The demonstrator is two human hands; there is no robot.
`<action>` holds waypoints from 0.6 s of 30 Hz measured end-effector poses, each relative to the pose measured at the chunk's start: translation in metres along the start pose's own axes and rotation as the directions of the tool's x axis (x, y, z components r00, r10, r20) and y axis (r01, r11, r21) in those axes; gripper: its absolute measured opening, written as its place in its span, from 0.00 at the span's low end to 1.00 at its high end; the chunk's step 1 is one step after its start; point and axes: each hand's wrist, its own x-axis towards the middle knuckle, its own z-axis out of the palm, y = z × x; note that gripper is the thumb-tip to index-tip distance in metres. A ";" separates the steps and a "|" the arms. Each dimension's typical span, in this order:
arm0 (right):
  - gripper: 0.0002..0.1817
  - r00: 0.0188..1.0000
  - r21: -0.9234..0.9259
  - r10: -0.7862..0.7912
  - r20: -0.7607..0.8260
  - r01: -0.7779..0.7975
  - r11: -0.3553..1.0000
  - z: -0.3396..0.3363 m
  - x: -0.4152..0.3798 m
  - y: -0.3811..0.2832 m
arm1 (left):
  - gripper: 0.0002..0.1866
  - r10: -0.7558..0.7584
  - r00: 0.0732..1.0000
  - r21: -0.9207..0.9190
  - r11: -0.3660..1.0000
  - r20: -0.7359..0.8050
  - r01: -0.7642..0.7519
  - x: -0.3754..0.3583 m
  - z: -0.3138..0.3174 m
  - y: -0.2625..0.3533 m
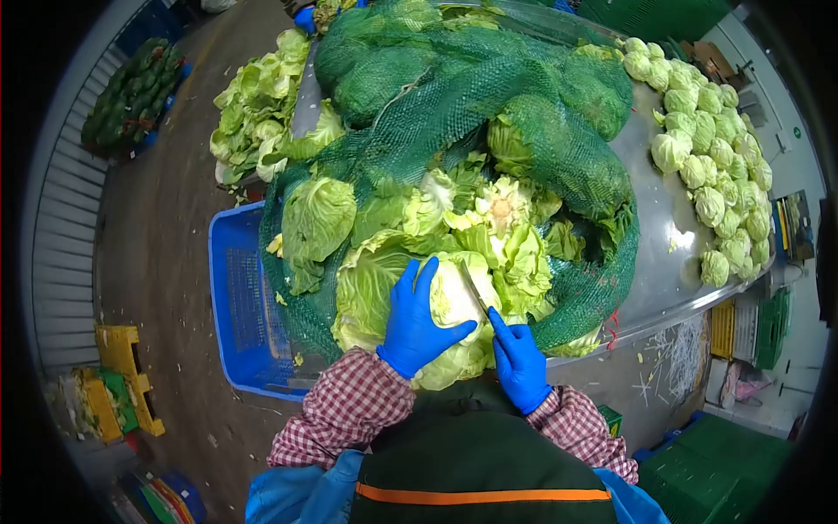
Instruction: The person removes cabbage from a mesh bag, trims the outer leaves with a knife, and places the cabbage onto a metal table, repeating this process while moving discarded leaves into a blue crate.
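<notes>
A pale cabbage with its loose outer leaves lies close in front of me. My left hand, in a blue glove, grips it from the left, thumb and fingers spread across its side. In my right hand, also gloved in blue, is a knife; its blade rests against the cabbage's right side and its handle is mostly hidden by my fingers. Just beyond are trimmed leaves and a cut stem end. Another green cabbage sits to the left, on the green net sack.
Peeled cabbages are heaped on the right of the metal table. A blue crate stands at the left, below a pile of leaves. Yellow crates are on the floor. Another person's blue glove shows at the top.
</notes>
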 end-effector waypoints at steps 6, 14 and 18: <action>0.26 0.972 -0.038 0.111 -0.210 -0.121 0.992 0.009 0.030 0.031 | 0.54 0.020 0.997 0.035 0.999 -0.078 -0.017 -0.013 0.013 0.001; 0.18 0.909 0.312 0.392 -0.140 -0.335 0.889 0.028 0.056 0.067 | 0.55 0.105 0.988 -0.171 0.978 -0.113 -0.123 -0.028 0.015 -0.040; 0.05 0.985 0.152 -0.155 -0.077 0.165 0.974 -0.019 0.073 0.030 | 0.54 0.065 0.988 -0.378 0.919 -0.138 -0.113 -0.051 -0.019 -0.020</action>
